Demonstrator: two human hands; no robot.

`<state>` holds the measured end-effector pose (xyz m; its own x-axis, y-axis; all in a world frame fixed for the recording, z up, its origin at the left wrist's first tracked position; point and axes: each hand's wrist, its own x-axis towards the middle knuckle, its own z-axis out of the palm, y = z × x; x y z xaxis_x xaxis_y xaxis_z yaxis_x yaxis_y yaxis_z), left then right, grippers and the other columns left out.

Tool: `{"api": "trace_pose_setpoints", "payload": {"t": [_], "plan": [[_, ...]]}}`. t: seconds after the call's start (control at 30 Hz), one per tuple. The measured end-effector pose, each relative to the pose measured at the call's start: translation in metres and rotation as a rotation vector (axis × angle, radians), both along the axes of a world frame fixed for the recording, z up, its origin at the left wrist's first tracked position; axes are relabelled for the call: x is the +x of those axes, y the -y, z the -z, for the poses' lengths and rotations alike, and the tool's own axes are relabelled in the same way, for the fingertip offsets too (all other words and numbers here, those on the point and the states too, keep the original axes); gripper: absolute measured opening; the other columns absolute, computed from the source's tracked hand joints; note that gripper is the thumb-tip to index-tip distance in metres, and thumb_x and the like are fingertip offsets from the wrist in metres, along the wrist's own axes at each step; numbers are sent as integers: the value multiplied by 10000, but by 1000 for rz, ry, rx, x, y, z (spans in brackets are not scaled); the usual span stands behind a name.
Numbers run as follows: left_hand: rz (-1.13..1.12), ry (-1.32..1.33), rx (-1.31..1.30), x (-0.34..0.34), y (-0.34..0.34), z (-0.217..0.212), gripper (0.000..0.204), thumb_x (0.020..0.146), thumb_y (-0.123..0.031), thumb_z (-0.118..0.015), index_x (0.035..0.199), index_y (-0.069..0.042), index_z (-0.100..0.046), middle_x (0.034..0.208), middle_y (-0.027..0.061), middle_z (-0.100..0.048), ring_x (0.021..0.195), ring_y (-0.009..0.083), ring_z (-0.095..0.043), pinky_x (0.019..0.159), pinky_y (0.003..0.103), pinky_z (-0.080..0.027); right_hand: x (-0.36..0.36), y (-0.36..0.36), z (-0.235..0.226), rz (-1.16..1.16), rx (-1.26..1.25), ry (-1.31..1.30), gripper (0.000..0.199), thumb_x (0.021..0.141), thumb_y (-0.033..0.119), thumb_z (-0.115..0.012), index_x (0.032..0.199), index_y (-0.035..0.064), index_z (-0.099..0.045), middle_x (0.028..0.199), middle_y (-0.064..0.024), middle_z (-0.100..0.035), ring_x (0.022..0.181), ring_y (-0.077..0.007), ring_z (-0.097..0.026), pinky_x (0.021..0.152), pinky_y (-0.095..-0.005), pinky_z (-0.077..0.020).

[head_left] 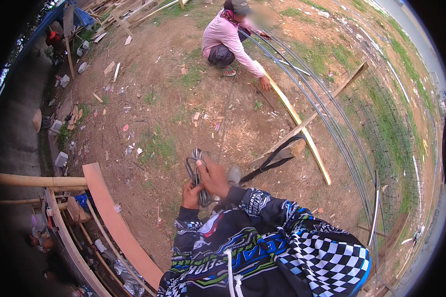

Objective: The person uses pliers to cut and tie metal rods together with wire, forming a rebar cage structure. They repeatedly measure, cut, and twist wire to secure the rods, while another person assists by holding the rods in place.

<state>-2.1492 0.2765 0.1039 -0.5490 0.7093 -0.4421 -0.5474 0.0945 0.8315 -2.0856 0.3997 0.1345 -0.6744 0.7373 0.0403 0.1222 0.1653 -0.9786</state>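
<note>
In front of my body is a bundle of dark grey wire-like loops [204, 199], its upper loops rising above my fingers. My left hand [190, 194] is closed around its lower left side. Across the middle of the bundle lies my right hand [213, 178], fingers bent onto the loops and thumb toward their top. Both hands nearly touch each other. To the right of my right hand, a dark bundle of thin strands [270, 165] hangs by a wooden board. Part of a grey shoe [234, 174] shows just beyond my right wrist.
A crouching person [228, 42] in a pink top reaches toward a long yellowish timber strip [288, 106]. Long metal bars [327, 111] curve past a slanted wooden board [342, 88]. Wire mesh [389, 133] lies farther right. A reddish plank [116, 218] and bamboo poles [39, 181] stand at left.
</note>
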Motion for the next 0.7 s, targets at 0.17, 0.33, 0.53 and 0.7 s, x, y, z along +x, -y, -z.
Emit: {"api": "trace_pose_setpoints", "payload": {"t": [0.17,0.33,0.53,0.7], "plan": [[-9,-151,-61,-43,-39,17,205,934,-141,-557,1052,12,-626,933,55,-662,819,136,-635,721,260,-502,-21,-32,-16,-79,195,11,236,931,252,-545,863,26,-543,683,-196,-587,650,-427,-588,573,-506,-438],[-54,177,69,-90,-78,36,252,973,-184,-498,1161,-43,-587,1081,63,-630,940,159,-620,826,310,-516,-48,-59,-22,-128,379,101,275,897,295,-589,887,22,-570,817,-197,-621,756,-400,-617,636,-486,-485],[186,316,194,-112,-129,46,382,972,-245,-522,1315,-80,-489,1292,45,-540,1189,209,-522,1033,381,-406,-98,-116,-6,-8,202,381,251,860,251,-624,951,19,-598,843,-189,-624,800,-388,-617,668,-476,-483],[259,634,20,-151,-162,84,401,972,-265,-368,1287,-59,-507,1304,106,-545,1192,248,-531,1031,395,-413,-107,-115,29,290,407,133,292,833,266,-651,1003,31,-619,818,-136,-611,749,-386,-602,676,-450,-494]]}}
